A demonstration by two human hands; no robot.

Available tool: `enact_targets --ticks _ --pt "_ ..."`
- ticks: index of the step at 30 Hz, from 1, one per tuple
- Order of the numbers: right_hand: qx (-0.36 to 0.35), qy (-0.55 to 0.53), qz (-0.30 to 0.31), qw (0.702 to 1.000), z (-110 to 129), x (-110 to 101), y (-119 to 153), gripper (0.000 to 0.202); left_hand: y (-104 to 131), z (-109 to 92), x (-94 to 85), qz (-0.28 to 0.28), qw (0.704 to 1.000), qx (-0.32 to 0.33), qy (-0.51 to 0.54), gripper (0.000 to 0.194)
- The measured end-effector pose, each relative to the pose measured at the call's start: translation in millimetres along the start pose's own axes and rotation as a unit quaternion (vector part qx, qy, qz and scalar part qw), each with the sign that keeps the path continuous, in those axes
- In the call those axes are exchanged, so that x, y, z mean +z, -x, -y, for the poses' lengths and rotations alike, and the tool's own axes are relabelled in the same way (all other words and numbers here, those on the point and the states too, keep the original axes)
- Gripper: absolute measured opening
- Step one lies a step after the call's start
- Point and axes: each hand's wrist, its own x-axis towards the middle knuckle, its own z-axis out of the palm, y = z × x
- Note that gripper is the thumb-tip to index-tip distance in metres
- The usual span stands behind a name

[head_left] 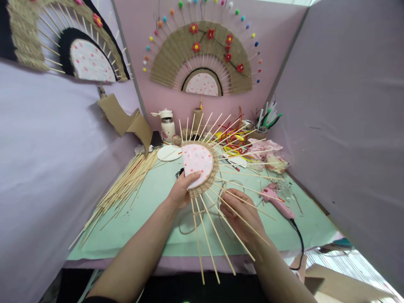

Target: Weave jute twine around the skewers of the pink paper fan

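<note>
My left hand [182,190] grips the lower corner of a half-round fan piece [198,162], thumb on its pink dotted cloth. A woven twine band [215,166] runs round the curved edge, and thin wooden sticks [232,163] spread out from it. Among the lower sticks is my right hand [238,210], behind some of them, its thumb and fingertips pinched together on a thin twine [221,193]. Loose loops of this twine hang below the fan piece. Part of the right fingers is hidden by the sticks.
Loose sticks [126,189] lie at left beside bent cardboard [126,120]. A pink glue gun [277,202] with a black cord rests at right. Behind are a white bottle [168,126], coloured pipe cleaners [232,141] and crumpled cloth [265,147]. A finished fan [202,54] hangs on the back wall.
</note>
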Motion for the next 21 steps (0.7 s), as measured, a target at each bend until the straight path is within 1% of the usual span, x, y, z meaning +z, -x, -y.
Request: enact_targets --ticks 4,13,16,21 --pt "-0.010 0.002 -0.024 1.000 -0.2 2.8 1.0 0.019 0.3 -0.1 0.0 0.006 1.000 0.001 -0.002 0.039" --pt "-0.015 -0.010 -0.043 0.999 0.0 5.6 -1.5 0.022 0.9 -0.5 1.8 -0.004 1.000 -0.005 -0.001 0.041" --pt "-0.009 -0.033 -0.035 0.999 0.5 7.1 -0.6 0.021 0.2 0.4 1.0 0.002 1.000 -0.002 -0.002 0.041" --pt "0.025 -0.052 -0.017 0.998 -0.7 6.8 1.3 0.021 0.1 0.6 1.0 -0.003 1.000 -0.002 -0.005 0.040"
